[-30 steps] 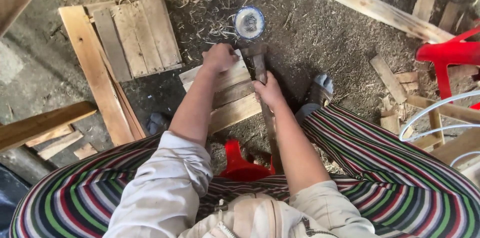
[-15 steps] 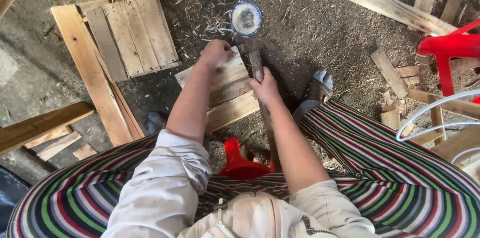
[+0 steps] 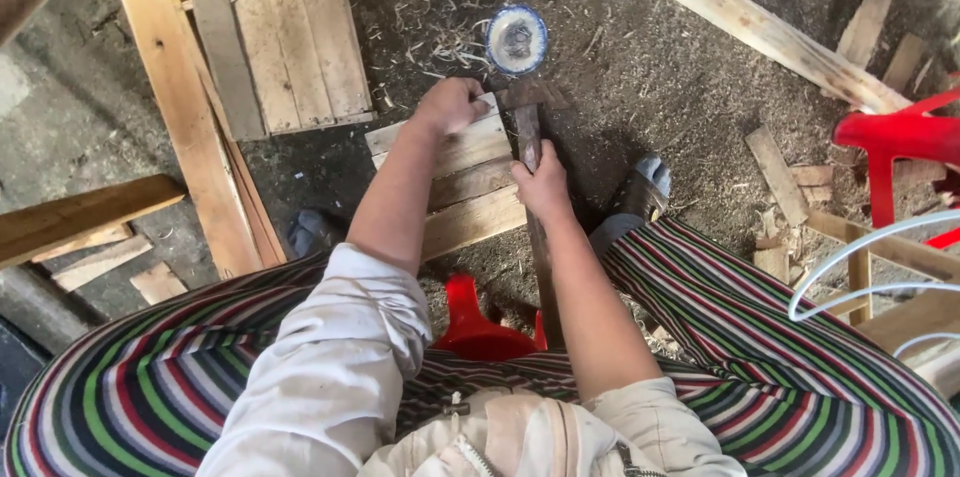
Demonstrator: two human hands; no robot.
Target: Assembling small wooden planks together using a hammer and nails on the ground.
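**Hammer down on the slat stack, hand pinning the top board**

Dirt floor [image 3: 650, 67] everywhere, gritty and littered with shavings and offcuts. Using the slat stack [image 3: 470, 187] in front of your knees as the landmark: up and to the left of it lies a finished slatted panel [image 3: 270, 42] with a long plank [image 3: 185, 127] along its left side. Another long plank [image 3: 750, 22] runs diagonally well off to the upper right. A red plastic chair [image 3: 895, 142] sits far right of the stack, and a small red stool [image 3: 475, 322] shows just below it, between your striped-skirted legs. Right above the stack's top edge sits a little blue-rimmed bowl [image 3: 516, 39]; what's in it is too dark to tell.

Your left hand [image 3: 447, 105] is curled tight over the upper end of the stack, pressing it down. Your right hand [image 3: 542, 184] is wrapped closed around the wooden handle of the hammer [image 3: 527, 122], choked up close, with the head resting at the stack's upper right corner, just below the bowl.

Looks to me like you're mid-nailing at that corner. I'd guess the next swing wants your left fingers kept back from the head and the slats held square so they don't skate.
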